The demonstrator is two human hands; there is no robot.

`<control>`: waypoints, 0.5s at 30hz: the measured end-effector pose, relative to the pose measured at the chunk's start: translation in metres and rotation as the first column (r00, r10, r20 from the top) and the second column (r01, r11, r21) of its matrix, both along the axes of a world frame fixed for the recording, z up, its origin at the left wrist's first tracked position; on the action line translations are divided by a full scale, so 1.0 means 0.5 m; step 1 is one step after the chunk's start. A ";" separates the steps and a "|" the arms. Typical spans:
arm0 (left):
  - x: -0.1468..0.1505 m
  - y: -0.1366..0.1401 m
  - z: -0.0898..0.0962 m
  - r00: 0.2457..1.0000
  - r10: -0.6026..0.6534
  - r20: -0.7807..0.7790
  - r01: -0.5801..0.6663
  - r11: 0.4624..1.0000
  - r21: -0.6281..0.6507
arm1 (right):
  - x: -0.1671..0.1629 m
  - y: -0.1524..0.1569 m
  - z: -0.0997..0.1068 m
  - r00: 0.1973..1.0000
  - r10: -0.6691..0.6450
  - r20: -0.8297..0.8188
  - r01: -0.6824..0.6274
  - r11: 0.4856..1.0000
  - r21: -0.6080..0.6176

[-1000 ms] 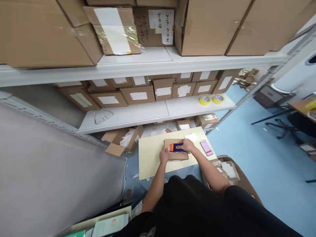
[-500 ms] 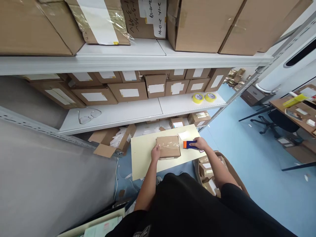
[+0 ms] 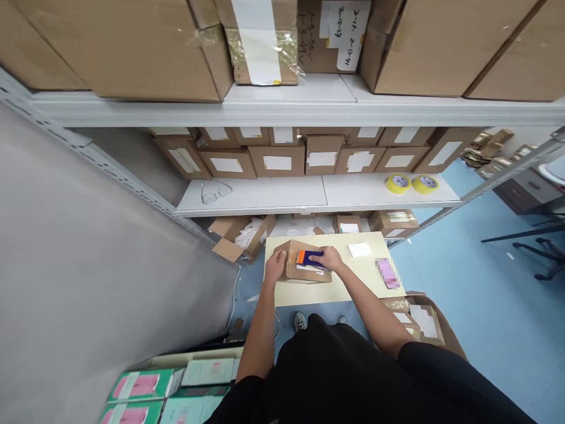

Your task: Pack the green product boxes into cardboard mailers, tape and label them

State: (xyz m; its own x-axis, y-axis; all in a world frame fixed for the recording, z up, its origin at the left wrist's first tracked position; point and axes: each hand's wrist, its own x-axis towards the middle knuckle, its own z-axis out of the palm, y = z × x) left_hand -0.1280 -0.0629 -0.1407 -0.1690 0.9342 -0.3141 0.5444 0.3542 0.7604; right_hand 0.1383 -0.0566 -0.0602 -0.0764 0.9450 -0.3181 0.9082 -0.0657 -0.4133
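Note:
A brown cardboard box (image 3: pixel 291 270) lies tilted on a pale yellow board (image 3: pixel 353 280), turned so a face with a white label shows. My left hand (image 3: pixel 275 265) grips its left end, fingers over the edge. My right hand (image 3: pixel 330 259) is closed on a flat navy-blue hand tool with an orange end (image 3: pixel 304 258); its exact kind I cannot make out. The tool is over the labelled face of the box, its orange end toward my left hand. To the right on the board are a small stack of white paper (image 3: pixel 359 249) and a blurred pink-purple item (image 3: pixel 388 273).
Two yellow tape rolls (image 3: pixel 398 184) and eyeglasses (image 3: pixel 216 193) lie on the shelf (image 3: pixel 286 194), before labelled boxes. An open carton of white papers (image 3: pixel 249 235) stands left of the board. A large carton of boxes (image 3: pixel 445 330) stands at right, green packages (image 3: pixel 141 386) lower left.
The box has been turned, bringing its labelled face into view. My right hand has carried the navy and orange tool leftward onto the box. The camera view has swung left.

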 end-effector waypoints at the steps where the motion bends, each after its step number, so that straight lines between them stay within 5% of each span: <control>1: 0.001 -0.001 0.001 1.000 -0.007 -0.007 0.007 1.000 -0.023 | -0.030 0.007 0.002 0.999 0.022 0.023 -0.022 1.000 -0.004; 8: 0.027 -0.024 -0.054 1.000 0.014 0.023 -0.013 0.999 -0.053 | -0.132 0.034 -0.007 0.983 0.123 0.137 -0.112 0.990 -0.085; 15: 0.180 -0.047 -0.107 1.000 -0.027 0.009 0.028 0.995 -0.097 | 0.002 0.025 -0.019 0.972 0.141 0.188 -0.106 0.977 -0.185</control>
State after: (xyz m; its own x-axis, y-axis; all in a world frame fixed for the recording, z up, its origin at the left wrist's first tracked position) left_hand -0.0378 -0.0862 -0.1944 -0.1408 0.9037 -0.4044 0.5496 0.4111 0.7272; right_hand 0.1391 -0.0442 -0.0695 -0.1073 0.8618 -0.4958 0.9765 -0.0025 -0.2157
